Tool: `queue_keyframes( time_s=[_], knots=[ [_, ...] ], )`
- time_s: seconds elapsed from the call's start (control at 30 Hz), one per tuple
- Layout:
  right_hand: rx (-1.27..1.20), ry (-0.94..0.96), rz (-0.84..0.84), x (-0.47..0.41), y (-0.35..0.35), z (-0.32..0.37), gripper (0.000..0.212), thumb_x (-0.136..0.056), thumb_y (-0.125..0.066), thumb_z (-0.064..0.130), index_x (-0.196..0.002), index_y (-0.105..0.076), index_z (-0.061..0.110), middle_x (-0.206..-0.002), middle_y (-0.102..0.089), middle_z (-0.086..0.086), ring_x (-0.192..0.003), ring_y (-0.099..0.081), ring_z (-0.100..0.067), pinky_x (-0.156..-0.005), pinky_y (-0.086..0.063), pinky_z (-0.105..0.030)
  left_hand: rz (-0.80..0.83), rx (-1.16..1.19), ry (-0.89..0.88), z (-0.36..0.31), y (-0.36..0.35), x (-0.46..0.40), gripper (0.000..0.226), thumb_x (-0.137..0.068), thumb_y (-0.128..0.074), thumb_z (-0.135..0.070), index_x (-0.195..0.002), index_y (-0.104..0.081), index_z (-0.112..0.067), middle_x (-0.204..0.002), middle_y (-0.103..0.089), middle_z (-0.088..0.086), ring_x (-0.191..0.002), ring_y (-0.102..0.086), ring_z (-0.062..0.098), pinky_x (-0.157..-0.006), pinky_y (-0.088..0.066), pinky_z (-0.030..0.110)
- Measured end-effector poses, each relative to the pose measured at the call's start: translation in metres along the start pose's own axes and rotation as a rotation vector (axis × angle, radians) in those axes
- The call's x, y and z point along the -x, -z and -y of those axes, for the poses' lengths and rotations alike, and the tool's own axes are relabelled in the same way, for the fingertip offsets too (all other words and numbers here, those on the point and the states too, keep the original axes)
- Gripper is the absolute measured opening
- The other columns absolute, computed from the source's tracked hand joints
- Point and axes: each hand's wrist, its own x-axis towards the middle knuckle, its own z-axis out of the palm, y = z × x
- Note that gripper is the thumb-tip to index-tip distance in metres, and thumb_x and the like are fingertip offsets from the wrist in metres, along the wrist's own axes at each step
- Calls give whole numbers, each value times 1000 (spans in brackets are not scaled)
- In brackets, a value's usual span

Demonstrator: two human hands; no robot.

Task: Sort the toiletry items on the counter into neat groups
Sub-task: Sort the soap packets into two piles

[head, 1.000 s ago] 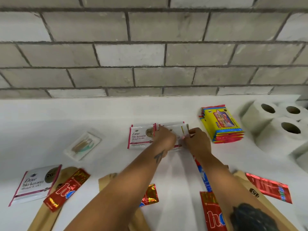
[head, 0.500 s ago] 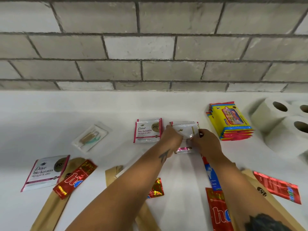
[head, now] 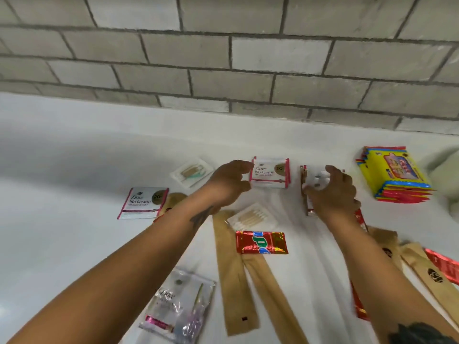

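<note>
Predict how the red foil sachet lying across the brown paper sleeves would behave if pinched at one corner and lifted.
The red foil sachet looks thin and flat, so probably light and floppy. Its crinkled, shiny film may slip between fingers.

Two bare, sleeveless forearms, each tattooed: a dark inked design near the wrist behind the left hand [head: 227, 183], a larger black patch below the right hand [head: 331, 194].
</note>
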Motion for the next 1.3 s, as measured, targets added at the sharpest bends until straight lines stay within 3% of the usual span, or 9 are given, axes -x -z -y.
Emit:
queue_keyframes(
  time_s=[0.07,0.2,0.33,0.5,0.83,0.97,1.1,1.23,1.3],
  knots=[
    [-1,53,34,15,-4,8,65,-81,-64,35,-139,-37,25,-144,-38,-7,-134,-34,-32,-106,-26,-50,-4,-2,-25,16,17,22,49,-85,-65,-9,-131,-51,-18,-132,-55,-2,-122,-50,15,-102,-43,29],
    [-24,183,138,45,-19,22,65,-79,-65,36,-137,-39,26,-143,-42,-6,-133,-37,-31,-107,-30,-53,58,-142,-53,51,41,57,40,-78,-73,-11,-116,-61,-18,-97,-58,-16,-90,-55,0,-71,-41,0],
    [-66,267,181,70,-38,36,61,-78,-67,35,-134,-44,26,-141,-45,-4,-131,-40,-27,-105,-34,-51,232,-311,-10,81,49,89,41,-71,-80,-14,-107,-63,-23,-99,-58,-16,-96,-55,5,-83,-46,17],
    [-60,314,241,89,-52,47,63,-80,-67,39,-135,-41,25,-140,-45,-2,-129,-42,-26,-101,-29,-46,382,-558,48,105,46,119,65,-64,-84,-31,-121,-54,-30,-117,-49,-10,-108,-45,8,-92,-43,22],
    [-105,398,366,117,-59,57,44,-82,-65,32,-124,-53,27,-125,-57,4,-116,-51,-18,-100,-36,-40,338,-809,0,112,41,133,66,-70,-75,-46,-129,-52,-28,-128,-47,-4,-120,-39,14,-98,-35,29],
    [-325,427,701,132,-57,65,24,-82,-69,33,-103,-65,23,-100,-68,3,-92,-63,-11,-88,-50,-31,277,-512,79,107,57,131,53,-78,-73,-34,-126,-55,-22,-122,-59,-4,-94,-54,6,-77,-44,17],
    [-438,385,1085,142,-60,71,40,-72,-80,24,-109,-65,23,-100,-73,6,-96,-69,-11,-87,-54,-30,179,-329,24,98,79,119,34,-74,-77,-31,-104,-62,-26,-100,-68,-7,-90,-61,10,-80,-50,24],
    [-627,322,1001,136,-71,73,57,-61,-77,10,-117,-63,11,-112,-71,-8,-104,-67,-25,-95,-51,-45,95,-58,-3,91,98,107,12,-82,-68,-31,-86,-59,-25,-84,-67,-8,-75,-61,4,-65,-49,13],
    [-699,281,974,130,-71,73,51,-62,-74,5,-112,-65,9,-112,-70,-11,-105,-67,-28,-94,-51,-45,-49,71,50,97,106,95,23,-90,-57,-36,-91,-61,-13,-82,-65,-2,-74,-59,10,-66,-51,19]
  ],
)
